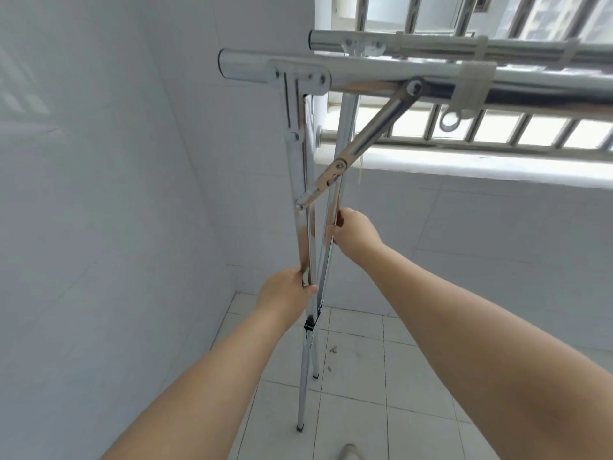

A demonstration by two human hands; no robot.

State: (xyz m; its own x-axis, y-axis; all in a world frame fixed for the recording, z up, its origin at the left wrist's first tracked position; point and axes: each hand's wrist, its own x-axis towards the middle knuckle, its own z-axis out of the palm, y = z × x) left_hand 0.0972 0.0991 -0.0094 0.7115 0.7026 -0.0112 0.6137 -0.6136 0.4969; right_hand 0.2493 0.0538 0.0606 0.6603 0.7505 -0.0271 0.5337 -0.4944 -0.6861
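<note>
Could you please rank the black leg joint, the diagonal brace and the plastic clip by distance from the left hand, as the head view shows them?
1. black leg joint: just below the left hand, which grips a rack leg.
2. diagonal brace: above the hand, slanting up to the right.
3. plastic clip: high on the top rail, far right.

shiny steel drying rack (pixel 300 154), upright, legs (pixel 306 366) crossed on tiled floor

Near leg (pixel 306 240) gripped by left hand (pixel 285 293), far leg (pixel 333 227) by right hand (pixel 353 230); legs crossed at pivot (pixel 310 325).
</note>
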